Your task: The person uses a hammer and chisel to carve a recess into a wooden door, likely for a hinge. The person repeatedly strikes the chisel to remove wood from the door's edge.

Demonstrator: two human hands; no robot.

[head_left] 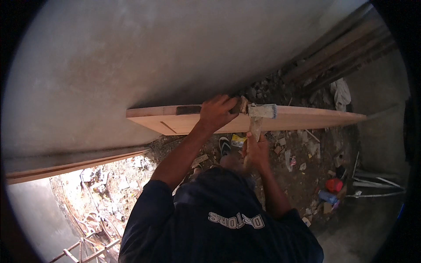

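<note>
A pale wooden door panel stands on its long side by the wall, its narrow edge facing up. On that edge lies a long dark wooden block, shaped like a hand plane, with a rough brown end. My left hand is closed over its middle and hides much of it. My right hand grips the wooden handle of a hammer. The pale, blocky hammer head is level with the block's rough right end, very close to it; whether they touch I cannot tell.
A grey plastered wall rises behind the door panel. Rubble covers the ground, with timber planks at far right. To the right lie a red container, a blue container and a metal frame. My sandalled foot is below the panel.
</note>
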